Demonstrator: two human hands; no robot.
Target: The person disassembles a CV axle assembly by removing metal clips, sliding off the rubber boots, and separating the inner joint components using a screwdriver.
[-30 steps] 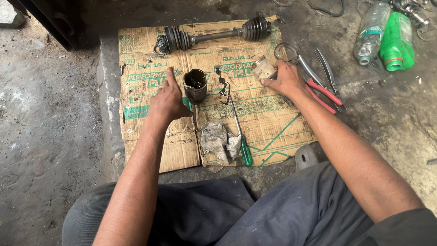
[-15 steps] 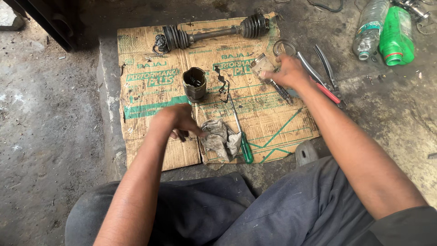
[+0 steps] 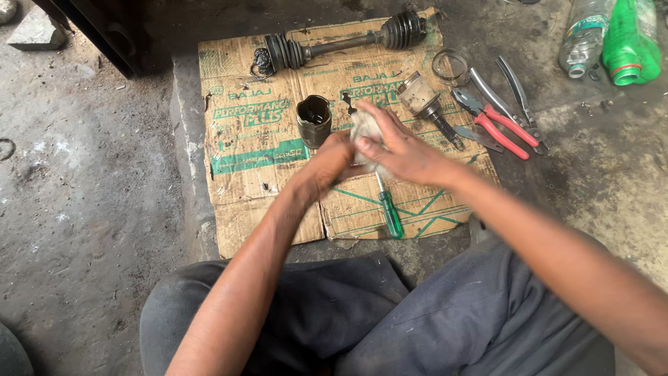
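A crumpled grey rag (image 3: pixel 363 131) is pressed between both my hands above the flattened cardboard sheet (image 3: pixel 250 150). My left hand (image 3: pixel 332 157) grips it from below and my right hand (image 3: pixel 398 147) covers it from the right. A dark greasy metal cup (image 3: pixel 314 120) stands upright just left of my hands. A metal joint piece with a shaft (image 3: pixel 423 100) lies to the right. A green-handled screwdriver (image 3: pixel 390 211) lies under my hands, its tip hidden.
A drive shaft with two rubber boots (image 3: pixel 339 44) lies across the cardboard's far edge. Red-handled pliers (image 3: pixel 495 124), other pliers (image 3: pixel 518 90) and a metal ring clamp (image 3: pixel 450 66) lie to the right. A clear bottle (image 3: pixel 583 33) and a green bottle (image 3: pixel 630 42) stand at far right.
My left hand picked the rag off the cardboard and lifted it. My right hand left the joint piece and came left onto the rag.
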